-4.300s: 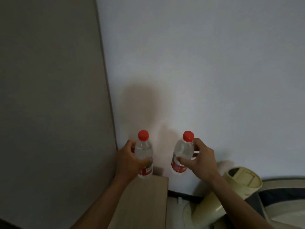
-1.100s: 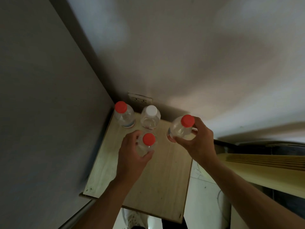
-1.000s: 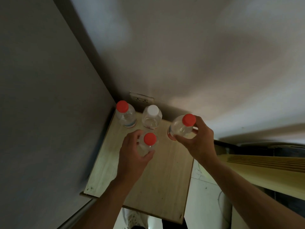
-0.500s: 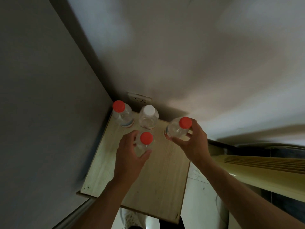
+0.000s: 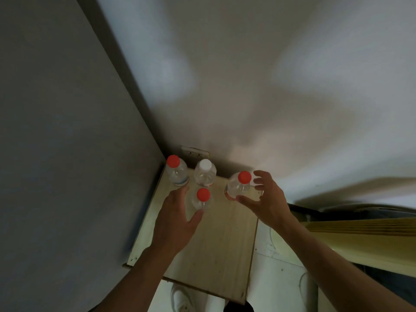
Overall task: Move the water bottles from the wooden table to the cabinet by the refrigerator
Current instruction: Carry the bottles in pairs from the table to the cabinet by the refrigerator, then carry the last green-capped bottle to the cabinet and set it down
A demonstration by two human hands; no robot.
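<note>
Both hands are spread open over the cabinet (image 5: 216, 251): my left hand (image 5: 175, 224) cups loosely around the near bottle (image 5: 202, 200), thumb touching it, and my right hand (image 5: 267, 199) sits just beside the right bottle (image 5: 238, 184), holding nothing. Two more bottles, red-capped (image 5: 177, 170) and white-capped (image 5: 205, 172), stand upright at the back by the wall.

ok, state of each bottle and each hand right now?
Back-left red-capped clear bottle: upright, capped, untouched.
White-capped clear bottle: upright, capped, untouched.
Front red-capped clear bottle: upright, capped, on the wooden cabinet top.
Right red-capped clear bottle: upright, capped.
Left hand: open around front bottle.
Right hand: open.
</note>
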